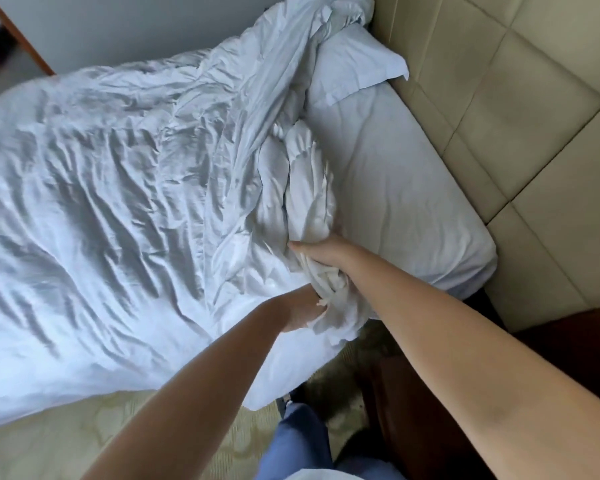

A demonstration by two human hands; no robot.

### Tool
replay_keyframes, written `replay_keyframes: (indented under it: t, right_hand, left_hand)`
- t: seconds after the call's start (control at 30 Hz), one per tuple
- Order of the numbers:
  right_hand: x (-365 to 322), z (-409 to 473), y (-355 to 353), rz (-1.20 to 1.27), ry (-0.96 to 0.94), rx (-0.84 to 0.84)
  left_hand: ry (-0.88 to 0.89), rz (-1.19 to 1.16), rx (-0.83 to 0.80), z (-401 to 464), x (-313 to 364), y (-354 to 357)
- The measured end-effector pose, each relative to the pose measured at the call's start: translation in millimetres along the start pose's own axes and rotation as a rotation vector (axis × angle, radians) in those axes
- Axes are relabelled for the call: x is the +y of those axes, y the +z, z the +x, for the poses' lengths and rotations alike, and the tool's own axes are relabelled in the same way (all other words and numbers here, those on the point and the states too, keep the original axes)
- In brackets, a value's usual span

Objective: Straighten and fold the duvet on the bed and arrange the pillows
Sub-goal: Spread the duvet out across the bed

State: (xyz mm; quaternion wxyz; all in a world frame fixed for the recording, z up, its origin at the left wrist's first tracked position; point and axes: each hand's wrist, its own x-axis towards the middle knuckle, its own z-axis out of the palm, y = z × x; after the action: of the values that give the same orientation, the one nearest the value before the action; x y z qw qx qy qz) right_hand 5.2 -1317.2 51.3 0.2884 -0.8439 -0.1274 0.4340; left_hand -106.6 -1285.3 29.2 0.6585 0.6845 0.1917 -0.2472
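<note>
Bed point(395, 188), beige headboard point(499, 98): both grips clenched on bunched duvet point(118, 202) edge — left hand point(302, 311), right hand point(321, 252). Pillow point(347, 67) nr headboard.

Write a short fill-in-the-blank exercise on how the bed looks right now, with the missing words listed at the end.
1. Both the left hand and the right hand grip a bunched edge of the ____.
2. The pillow lies against the padded ____ at the top of the bed.
3. The surface of the duvet is heavily ____, not yet smoothed flat.
4. Beside the headboard, the bare ____ is uncovered.

Missing words: duvet; headboard; wrinkled; sheet
</note>
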Motion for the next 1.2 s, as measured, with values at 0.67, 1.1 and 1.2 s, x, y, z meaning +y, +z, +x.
replay_keyframes:
  t: [0.67,1.1,1.2]
  right_hand:
    - [59,-30,6,-0.208,-0.009,0.097]
    - [7,-42,17,0.180,-0.056,-0.119]
    - [9,-46,14,-0.050,-0.085,-0.076]
  left_hand:
    - [-0.331,-0.929,0.684,-2,-23,-4]
    - [-0.281,-0.121,-0.468,-50,37,32]
    - [-0.331,-0.023,-0.457,-50,33,24]
